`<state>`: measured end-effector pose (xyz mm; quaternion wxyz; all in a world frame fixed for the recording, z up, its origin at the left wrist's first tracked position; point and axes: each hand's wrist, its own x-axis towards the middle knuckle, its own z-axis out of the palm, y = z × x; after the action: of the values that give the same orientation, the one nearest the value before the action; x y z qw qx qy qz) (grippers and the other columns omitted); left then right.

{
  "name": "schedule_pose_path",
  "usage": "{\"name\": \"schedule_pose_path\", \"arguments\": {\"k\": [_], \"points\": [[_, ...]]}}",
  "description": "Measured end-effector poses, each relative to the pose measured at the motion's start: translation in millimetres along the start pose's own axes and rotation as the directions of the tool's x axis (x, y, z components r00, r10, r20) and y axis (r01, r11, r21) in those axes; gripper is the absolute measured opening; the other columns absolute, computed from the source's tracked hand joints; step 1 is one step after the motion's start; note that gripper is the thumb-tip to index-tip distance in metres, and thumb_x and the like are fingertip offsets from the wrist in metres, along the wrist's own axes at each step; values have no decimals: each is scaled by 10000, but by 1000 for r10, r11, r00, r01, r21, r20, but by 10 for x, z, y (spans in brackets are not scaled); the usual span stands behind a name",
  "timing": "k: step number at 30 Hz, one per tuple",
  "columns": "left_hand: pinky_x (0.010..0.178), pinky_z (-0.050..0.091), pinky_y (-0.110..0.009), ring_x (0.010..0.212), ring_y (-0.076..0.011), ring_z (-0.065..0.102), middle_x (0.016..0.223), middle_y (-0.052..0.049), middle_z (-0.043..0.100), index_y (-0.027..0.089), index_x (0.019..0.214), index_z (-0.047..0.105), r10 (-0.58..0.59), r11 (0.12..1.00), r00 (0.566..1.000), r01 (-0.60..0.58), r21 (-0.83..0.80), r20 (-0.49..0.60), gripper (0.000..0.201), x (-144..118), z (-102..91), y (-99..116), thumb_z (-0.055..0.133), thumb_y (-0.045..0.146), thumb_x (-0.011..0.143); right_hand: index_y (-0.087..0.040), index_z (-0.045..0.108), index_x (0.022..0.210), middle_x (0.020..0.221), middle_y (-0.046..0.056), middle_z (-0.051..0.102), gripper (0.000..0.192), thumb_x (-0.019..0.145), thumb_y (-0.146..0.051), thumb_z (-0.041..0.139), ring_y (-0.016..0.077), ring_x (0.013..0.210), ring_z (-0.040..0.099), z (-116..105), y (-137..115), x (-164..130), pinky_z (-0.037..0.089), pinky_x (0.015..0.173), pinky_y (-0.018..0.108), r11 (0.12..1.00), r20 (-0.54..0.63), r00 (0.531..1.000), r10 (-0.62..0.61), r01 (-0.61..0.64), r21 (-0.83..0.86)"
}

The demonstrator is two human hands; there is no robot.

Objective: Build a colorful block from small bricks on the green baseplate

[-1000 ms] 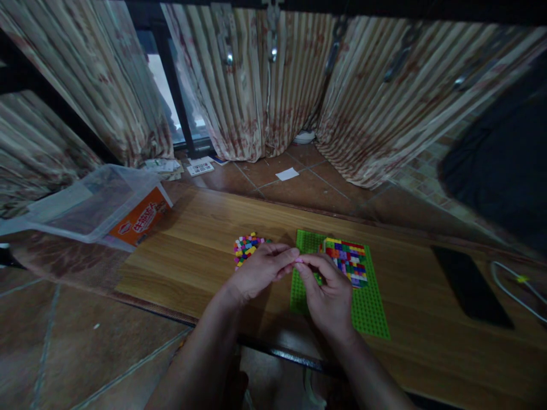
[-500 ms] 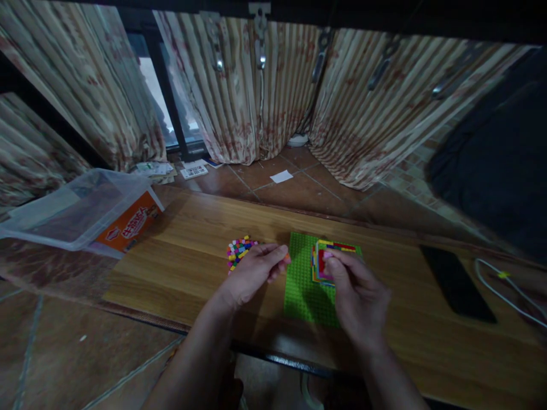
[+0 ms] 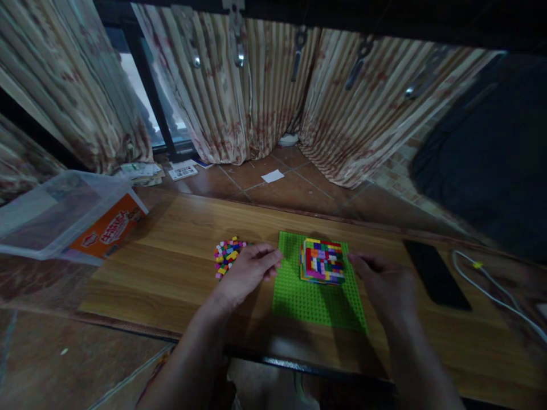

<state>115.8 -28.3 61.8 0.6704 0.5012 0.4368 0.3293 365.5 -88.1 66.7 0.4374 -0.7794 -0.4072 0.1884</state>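
Right hand [image 3: 387, 285] beside brick block [image 3: 322, 261]

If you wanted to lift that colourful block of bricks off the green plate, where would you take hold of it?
Probably by the two opposite side walls of the brick block, coming from above. It stands as a low square stack on the green baseplate, its sides free all round. The right hand lies beside it; the left hand could steady the plate.
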Motion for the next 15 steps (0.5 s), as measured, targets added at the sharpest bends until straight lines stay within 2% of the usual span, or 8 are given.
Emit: {"name": "schedule_pose_path", "arguments": {"k": [6, 11, 15], "points": [[536, 377, -220, 561, -89, 512, 604, 17, 567, 139, 732, 618, -19, 1000, 1000, 19, 1, -6, 369, 14, 30, -19, 698, 498, 716, -165, 769, 778, 713, 73, 744, 343, 671, -488, 718, 229, 655, 674, 30, 11, -1, 469, 582, 306, 998, 61, 998, 23, -20, -60], [534, 375, -220, 558, -91, 513, 598, 18, 566, 142, 736, 614, -20, 1000, 1000, 20, -1, -18, 379, 3, 33, -2, 706, 508, 705, -159, 772, 776, 697, 78, 743, 355, 678, -494, 708, 231, 638, 672, 104, 7, -8, 460, 567, 306, 996, 66, 997, 34, -28, -87], [534, 370, -222, 552, -91, 507, 597, 18, 564, 145, 734, 616, -11, 1000, 1000, 11, 2, -22, 381, -2, 26, -5, 702, 515, 705, -152, 771, 760, 666, 80, 735, 385, 695, -522, 691, 227, 596, 660, 147, 3, -34, 446, 534, 301, 996, 48, 999, -8, 13, -88]]}}
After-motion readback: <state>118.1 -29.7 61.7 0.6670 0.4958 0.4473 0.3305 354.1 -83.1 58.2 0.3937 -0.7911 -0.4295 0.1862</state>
